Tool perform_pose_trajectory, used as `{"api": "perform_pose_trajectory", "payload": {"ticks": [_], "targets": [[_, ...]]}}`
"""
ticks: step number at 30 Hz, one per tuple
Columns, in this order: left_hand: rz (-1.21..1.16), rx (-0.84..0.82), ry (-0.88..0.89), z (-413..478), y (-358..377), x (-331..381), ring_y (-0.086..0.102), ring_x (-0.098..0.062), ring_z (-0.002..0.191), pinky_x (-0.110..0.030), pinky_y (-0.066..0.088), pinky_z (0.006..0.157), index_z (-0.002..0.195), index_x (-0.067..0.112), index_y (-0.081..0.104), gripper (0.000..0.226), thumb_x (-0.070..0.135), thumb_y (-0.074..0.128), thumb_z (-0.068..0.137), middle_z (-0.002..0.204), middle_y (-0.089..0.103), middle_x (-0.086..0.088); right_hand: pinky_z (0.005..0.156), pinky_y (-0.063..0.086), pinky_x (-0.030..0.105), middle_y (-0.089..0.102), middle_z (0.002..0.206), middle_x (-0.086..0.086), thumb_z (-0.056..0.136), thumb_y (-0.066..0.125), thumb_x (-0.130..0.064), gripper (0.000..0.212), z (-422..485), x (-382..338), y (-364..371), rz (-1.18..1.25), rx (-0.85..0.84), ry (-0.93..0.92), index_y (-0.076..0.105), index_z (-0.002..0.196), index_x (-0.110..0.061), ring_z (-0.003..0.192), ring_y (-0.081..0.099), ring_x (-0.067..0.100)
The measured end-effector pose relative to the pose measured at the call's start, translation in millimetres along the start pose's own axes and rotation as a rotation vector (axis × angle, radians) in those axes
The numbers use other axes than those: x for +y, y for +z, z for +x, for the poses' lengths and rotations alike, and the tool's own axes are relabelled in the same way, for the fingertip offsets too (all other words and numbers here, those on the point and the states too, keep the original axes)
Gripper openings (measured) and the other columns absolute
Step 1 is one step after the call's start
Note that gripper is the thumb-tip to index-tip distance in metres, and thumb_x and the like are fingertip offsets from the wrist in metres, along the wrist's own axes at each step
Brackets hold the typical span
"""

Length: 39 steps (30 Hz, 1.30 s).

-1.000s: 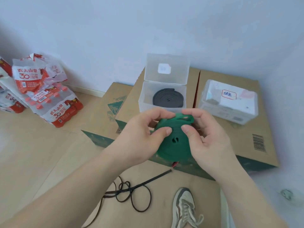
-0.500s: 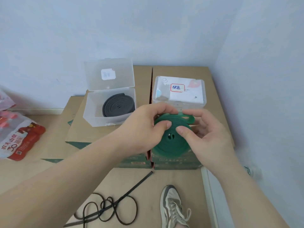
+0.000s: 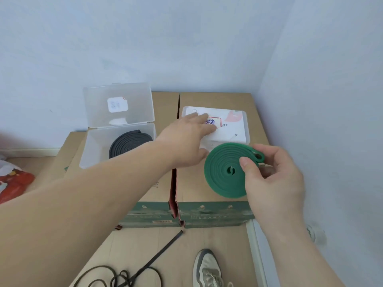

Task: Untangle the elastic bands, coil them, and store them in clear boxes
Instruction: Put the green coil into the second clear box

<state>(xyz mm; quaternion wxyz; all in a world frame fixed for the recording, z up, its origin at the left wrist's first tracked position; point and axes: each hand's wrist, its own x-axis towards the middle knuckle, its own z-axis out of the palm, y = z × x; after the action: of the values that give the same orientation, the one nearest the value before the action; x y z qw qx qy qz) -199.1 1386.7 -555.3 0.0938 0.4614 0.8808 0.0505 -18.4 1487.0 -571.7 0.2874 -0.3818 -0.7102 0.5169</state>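
Note:
My right hand (image 3: 271, 172) pinches a tightly coiled green elastic band (image 3: 222, 172), held over the right cardboard carton. My left hand (image 3: 186, 139) is stretched forward with fingers spread, resting on the lid of a closed clear box (image 3: 234, 129) that carries a red-framed label. To the left stands an open clear box (image 3: 93, 150) with its lid up and a coiled dark grey band (image 3: 128, 143) inside. A tangled black band (image 3: 124, 276) lies on the floor near me.
Two cardboard cartons (image 3: 163, 189) side by side bear the boxes, set against a pale wall with a corner on the right. A red-and-white plastic pack (image 3: 12, 181) lies at left. My grey shoe (image 3: 208, 268) is at the bottom.
My left hand has let go of the green coil and reached forward onto the closed box's lid. The right hand alone now holds the coil. The view shifted right.

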Motion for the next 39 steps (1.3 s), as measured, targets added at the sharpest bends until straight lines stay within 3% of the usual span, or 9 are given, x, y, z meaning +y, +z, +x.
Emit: {"api": "perform_pose_trajectory", "payload": {"ticks": [4,13,17,24,27,30,32,35,39], "targets": [[0.101,0.18,0.007,6,16,1,0.046,-0.024,0.135,-0.042,0.045,0.107,0.135,0.027,0.056,0.042,0.041,0.063,0.096,0.142,0.057,0.004,0.081,0.058,0.037,0.071,0.084,-0.014,0.089,0.077,-0.02,0.024,1,1,-2,-0.073,-0.014,0.0,0.068,0.1,-0.039,0.079,0.068,0.009],[0.346,0.231,0.116,-20,30,4,0.06,-0.037,0.121,-0.046,0.053,0.092,0.128,0.014,0.058,0.035,0.037,0.05,0.103,0.138,0.061,-0.013,0.073,0.053,0.025,0.067,0.089,-0.019,0.089,0.078,-0.017,0.032,4,1,-9,-0.145,-0.24,-0.078,0.07,0.105,-0.043,0.081,0.063,0.004],[0.335,0.33,0.179,-38,26,10,0.064,-0.031,0.102,-0.038,0.044,0.071,0.124,0.013,0.056,0.034,0.037,0.041,0.106,0.119,0.067,-0.007,0.075,0.052,0.023,0.064,0.091,-0.037,0.089,0.078,-0.013,0.035,-1,2,-11,-0.127,-0.459,-0.07,0.072,0.101,-0.046,0.081,0.062,-0.001],[0.206,0.339,0.031,-65,1,28,0.064,-0.026,0.081,-0.03,0.027,0.05,0.117,0.019,0.056,0.029,0.039,0.036,0.109,0.097,0.065,0.004,0.074,0.052,0.018,0.066,0.093,-0.033,0.09,0.077,-0.014,0.035,-2,9,-14,-0.172,-0.514,-0.081,0.072,0.101,-0.047,0.085,0.065,-0.003],[0.083,0.336,-0.061,-53,-26,20,0.063,-0.03,0.089,-0.036,0.043,0.061,0.124,0.022,0.053,0.031,0.041,0.033,0.11,0.101,0.064,0.001,0.062,0.055,0.016,0.071,0.084,-0.019,0.089,0.079,-0.012,0.035,0,5,-25,-0.141,-0.552,-0.02,0.075,0.095,-0.047,0.074,0.068,0.0],[-0.007,0.333,-0.089,-35,-45,3,0.055,-0.029,0.111,-0.039,0.045,0.081,0.134,0.024,0.057,0.034,0.036,0.038,0.11,0.117,0.058,-0.004,0.079,0.064,0.038,0.077,0.089,-0.005,0.087,0.08,-0.008,0.037,6,-2,-34,0.024,-0.458,-0.021,0.078,0.097,-0.043,0.085,0.073,0.021],[0.057,0.374,-0.141,-24,-53,-9,0.048,-0.031,0.117,-0.043,0.046,0.091,0.138,0.028,0.058,0.033,0.032,0.048,0.106,0.123,0.053,-0.006,0.082,0.062,0.033,0.08,0.094,-0.005,0.088,0.079,-0.005,0.034,8,-7,-32,0.151,-0.37,-0.046,0.078,0.098,-0.038,0.093,0.073,0.025],[0.272,0.444,-0.233,-14,-59,-17,0.051,-0.03,0.109,-0.041,0.046,0.081,0.13,0.026,0.058,0.038,0.016,0.064,0.094,0.119,0.049,-0.005,0.077,0.06,0.028,0.079,0.099,-0.007,0.088,0.08,-0.007,0.032,9,-9,-19,0.21,-0.254,-0.051,0.075,0.102,-0.036,0.092,0.072,0.025],[-0.013,0.387,-0.132,-34,-44,-2,0.062,-0.027,0.104,-0.046,0.054,0.082,0.13,0.027,0.06,0.03,0.023,0.056,0.1,0.118,0.058,0.001,0.078,0.06,0.033,0.077,0.099,-0.015,0.088,0.081,-0.017,0.029,9,-10,-1,0.192,-0.16,-0.046,0.073,0.103,-0.04,0.083,0.071,0.014]]}}
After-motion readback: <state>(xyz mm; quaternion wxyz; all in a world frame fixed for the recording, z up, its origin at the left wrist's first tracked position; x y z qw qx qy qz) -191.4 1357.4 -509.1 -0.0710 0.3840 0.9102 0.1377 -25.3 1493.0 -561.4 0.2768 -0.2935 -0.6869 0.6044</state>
